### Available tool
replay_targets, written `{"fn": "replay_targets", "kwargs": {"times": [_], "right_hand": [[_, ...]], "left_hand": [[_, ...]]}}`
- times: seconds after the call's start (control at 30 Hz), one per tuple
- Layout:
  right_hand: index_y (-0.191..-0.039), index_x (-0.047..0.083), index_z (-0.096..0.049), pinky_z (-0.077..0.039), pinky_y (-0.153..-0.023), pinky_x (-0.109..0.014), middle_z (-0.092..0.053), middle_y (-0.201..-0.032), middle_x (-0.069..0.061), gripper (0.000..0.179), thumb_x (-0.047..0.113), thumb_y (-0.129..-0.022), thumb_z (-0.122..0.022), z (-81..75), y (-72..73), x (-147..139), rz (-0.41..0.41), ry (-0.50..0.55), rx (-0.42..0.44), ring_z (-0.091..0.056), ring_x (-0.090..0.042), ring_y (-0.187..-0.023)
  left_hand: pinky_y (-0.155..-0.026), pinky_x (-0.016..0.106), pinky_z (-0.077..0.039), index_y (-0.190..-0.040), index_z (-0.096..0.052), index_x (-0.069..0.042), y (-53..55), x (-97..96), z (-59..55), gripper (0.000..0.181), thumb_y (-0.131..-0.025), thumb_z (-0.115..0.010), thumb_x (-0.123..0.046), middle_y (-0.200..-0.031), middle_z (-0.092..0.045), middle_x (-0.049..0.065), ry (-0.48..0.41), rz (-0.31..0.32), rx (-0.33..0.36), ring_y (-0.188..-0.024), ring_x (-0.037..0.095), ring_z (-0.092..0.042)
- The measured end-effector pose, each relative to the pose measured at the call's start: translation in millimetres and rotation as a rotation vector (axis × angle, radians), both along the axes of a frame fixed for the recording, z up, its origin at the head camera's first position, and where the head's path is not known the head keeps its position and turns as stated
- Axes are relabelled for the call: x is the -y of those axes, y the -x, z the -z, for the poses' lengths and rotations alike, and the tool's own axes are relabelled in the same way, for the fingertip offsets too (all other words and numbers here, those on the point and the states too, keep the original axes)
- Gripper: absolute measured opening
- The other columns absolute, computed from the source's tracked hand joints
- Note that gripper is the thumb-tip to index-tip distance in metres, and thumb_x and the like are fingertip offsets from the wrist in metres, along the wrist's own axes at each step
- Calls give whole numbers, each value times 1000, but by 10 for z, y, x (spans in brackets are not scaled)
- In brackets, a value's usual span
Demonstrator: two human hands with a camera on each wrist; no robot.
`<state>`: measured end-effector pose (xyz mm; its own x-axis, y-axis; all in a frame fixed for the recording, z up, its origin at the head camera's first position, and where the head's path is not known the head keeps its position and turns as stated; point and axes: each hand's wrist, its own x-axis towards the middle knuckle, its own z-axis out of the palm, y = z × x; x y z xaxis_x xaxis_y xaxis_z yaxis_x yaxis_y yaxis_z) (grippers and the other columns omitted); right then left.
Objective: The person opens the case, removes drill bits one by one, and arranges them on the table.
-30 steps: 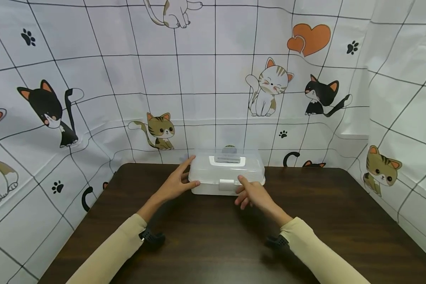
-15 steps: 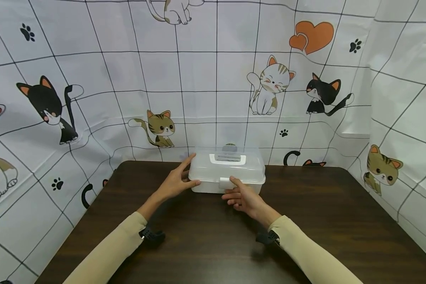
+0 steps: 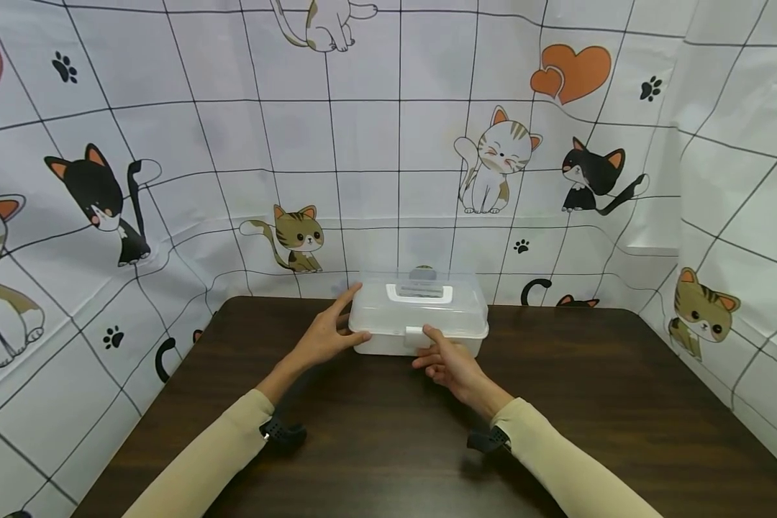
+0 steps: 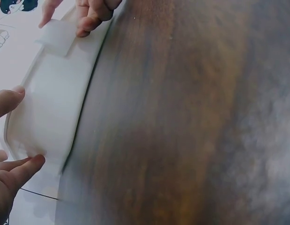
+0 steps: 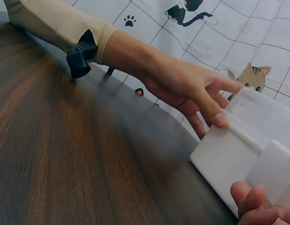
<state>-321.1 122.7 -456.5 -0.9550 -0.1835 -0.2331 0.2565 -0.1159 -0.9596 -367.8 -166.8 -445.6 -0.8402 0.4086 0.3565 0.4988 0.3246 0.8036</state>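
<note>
A white storage box (image 3: 375,343) with a clear lid (image 3: 369,309) and a flat carrying handle (image 3: 421,293) stands at the far side of the table, its lid down. My left hand (image 3: 326,334) holds its left end, thumb on the front edge and the other fingers round the side, as the right wrist view also shows (image 5: 187,84). At the front, my right hand (image 3: 456,370) has its thumb on top of the white latch (image 3: 411,336) and its bent fingers under the latch's lower edge. In the left wrist view the latch (image 4: 58,37) lies between thumb and fingers.
The dark wooden table (image 3: 375,446) reaches toward me from the box. A white sheet (image 3: 362,144) with grid lines and printed cats hangs behind and along the sides. Each wrist wears a black strap mount (image 3: 283,433).
My right hand has moved left along the box front, its thumb shifting from the latch's right side onto the latch. The left hand keeps its hold, and the lid stays down.
</note>
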Motion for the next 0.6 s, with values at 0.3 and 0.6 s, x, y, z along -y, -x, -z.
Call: {"fn": "replay_targets", "kwargs": {"times": [0.3, 0.6], "right_hand": [[-109, -12, -68, -43, -47, -19, -72, -82, -14, 76, 61, -90, -69, 53, -10, 66, 90, 12, -19, -54, -8, -51], [-103, -13, -69, -42, -44, -18, -71, -76, -14, 79, 64, -86, -71, 77, -7, 97, 152, -14, -39, -53, -7, -48]], "left_hand": [[-91, 42, -53, -165, -19, -29, -28, -7, 5, 100, -88, -83, -25, -166, -18, 6, 6, -16, -6, -138, 39, -42], [-91, 45, -53, -164, -21, -31, -27, -22, 2, 99, -88, -84, -24, -166, -19, 8, 10, -37, -14, -137, 42, -43]]}}
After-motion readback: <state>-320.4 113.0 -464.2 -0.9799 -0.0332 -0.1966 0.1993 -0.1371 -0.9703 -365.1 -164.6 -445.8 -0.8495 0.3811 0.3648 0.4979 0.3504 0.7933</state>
